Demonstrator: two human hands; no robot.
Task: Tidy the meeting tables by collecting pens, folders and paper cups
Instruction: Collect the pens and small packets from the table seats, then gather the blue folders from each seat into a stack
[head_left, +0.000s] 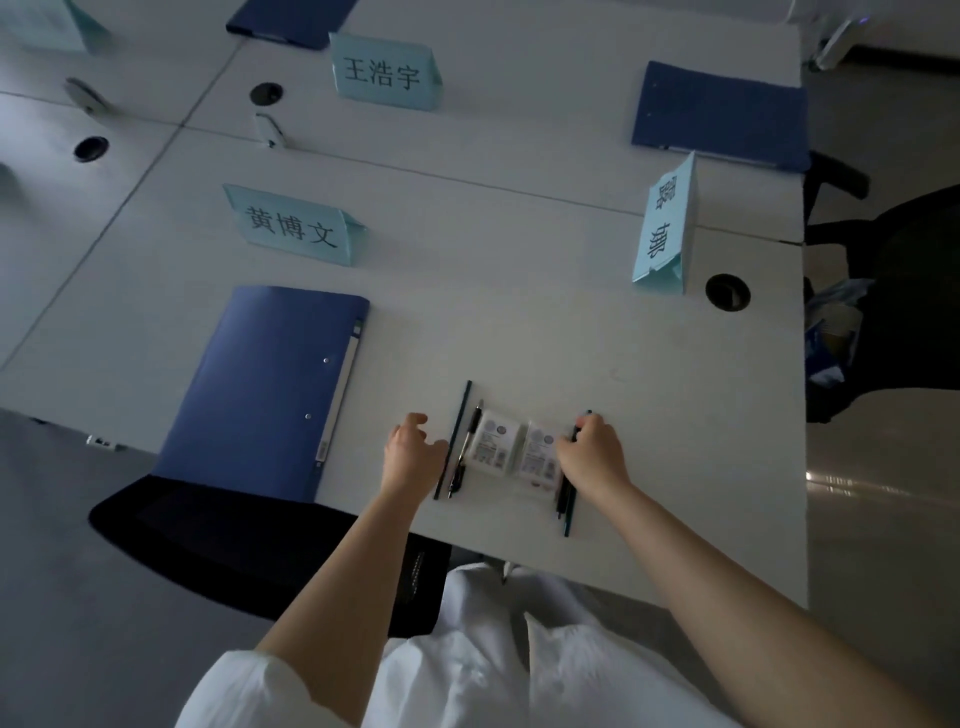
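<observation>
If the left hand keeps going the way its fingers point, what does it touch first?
Most likely the thin dark pencil lying just right of the left hand, with the black pen next beyond it. How high the hand is above the table is unclear.

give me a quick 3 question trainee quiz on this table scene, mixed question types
1. True or false: the right hand is closed around pens at the right of the two white packets.
2. Multiple choice: how many blue folders show on the tables? A) one B) three C) five
3. Fill in: the nearest folder lies to the ____ of the left hand.

Key
1. True. The fingers wrap the pens, whose ends stick out below the hand.
2. B. One near the hands, one far right, one at the top edge.
3. Left. The left hand is open beside another pencil and pen.
</observation>
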